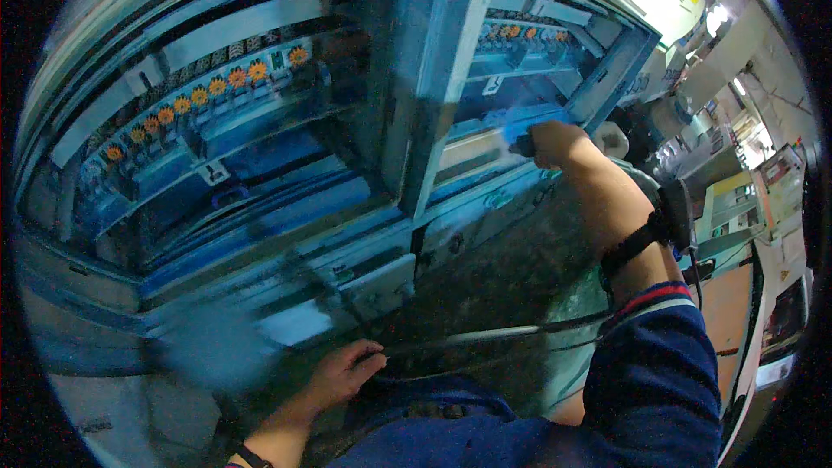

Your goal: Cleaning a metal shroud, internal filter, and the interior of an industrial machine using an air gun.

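Note:
My right hand (556,146) reaches out to the front ledge of the right-hand bay of a blue machine cabinet (422,152). Its fingers are closed round a small dark blue thing (522,145), too blurred to name. Low in front of my body, my left hand (347,373) is curled, thumb and fingers together on the end part of a grey hose (485,335) as it shows here. From there the hose runs right, passing behind my right sleeve. A black strap with a small device (678,212) sits on my right forearm.
Inside the left bay stands a row of orange toothed wheels (199,95); smaller orange wheels (529,33) line the right bay. A post parts the two bays. A pale blue blur (217,342) covers the lower left. Shelves and equipment (737,199) stand at far right.

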A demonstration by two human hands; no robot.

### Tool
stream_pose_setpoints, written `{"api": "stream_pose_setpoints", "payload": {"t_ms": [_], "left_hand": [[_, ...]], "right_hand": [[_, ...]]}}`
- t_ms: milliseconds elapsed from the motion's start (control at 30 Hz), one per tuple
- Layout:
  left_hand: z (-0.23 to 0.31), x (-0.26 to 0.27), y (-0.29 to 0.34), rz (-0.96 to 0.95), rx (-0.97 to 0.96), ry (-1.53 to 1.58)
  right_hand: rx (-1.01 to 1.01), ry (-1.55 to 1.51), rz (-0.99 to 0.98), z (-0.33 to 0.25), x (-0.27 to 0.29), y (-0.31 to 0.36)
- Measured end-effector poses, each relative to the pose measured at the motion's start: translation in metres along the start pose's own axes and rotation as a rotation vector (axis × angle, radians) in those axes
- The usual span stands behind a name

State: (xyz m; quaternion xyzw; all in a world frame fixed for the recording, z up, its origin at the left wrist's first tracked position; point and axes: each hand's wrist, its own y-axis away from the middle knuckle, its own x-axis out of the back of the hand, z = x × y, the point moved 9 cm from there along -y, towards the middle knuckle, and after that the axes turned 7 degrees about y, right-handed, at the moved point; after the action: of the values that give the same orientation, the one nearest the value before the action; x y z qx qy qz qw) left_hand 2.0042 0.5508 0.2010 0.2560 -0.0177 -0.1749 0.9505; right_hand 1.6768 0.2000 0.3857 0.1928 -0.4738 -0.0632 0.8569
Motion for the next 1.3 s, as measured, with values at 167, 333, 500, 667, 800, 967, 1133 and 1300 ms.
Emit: {"api": "stream_pose_setpoints", "payload": {"t_ms": [167,333,500,667,800,967,1133,1300], "left_hand": [[0.015,0.011,-0.020,-0.025,-0.033,-0.056],[0.019,0.018,-0.029,-0.060,-0.063,-0.128],[0.004,0.025,-0.037,-0.027,-0.086,-0.182],[0.011,0.026,-0.042,0.063,-0.098,-0.229],[0.003,0.022,-0.055,-0.033,-0.102,-0.332],[-0.003,0.014,-0.053,-0.075,0.037,-0.289],[-0.001,0.023,-0.051,-0.038,-0.108,-0.144],[0.019,0.032,-0.047,-0.087,-0.328,0.177]], "right_hand": [[-0.146,-0.030,-0.015,0.018,-0.001,0.004],[0.250,-0.226,0.108,-0.055,0.010,-0.003],[0.159,-0.183,0.137,-0.019,-0.013,-0.005],[0.068,-0.165,0.123,0.000,-0.029,-0.004],[0.103,-0.264,0.069,-0.038,-0.014,0.002],[-0.133,-0.139,0.155,0.045,-0.047,-0.016],[0.021,-0.251,0.243,-0.010,-0.005,-0.022],[0.211,-0.328,-0.095,-0.072,0.021,-0.016]]}}
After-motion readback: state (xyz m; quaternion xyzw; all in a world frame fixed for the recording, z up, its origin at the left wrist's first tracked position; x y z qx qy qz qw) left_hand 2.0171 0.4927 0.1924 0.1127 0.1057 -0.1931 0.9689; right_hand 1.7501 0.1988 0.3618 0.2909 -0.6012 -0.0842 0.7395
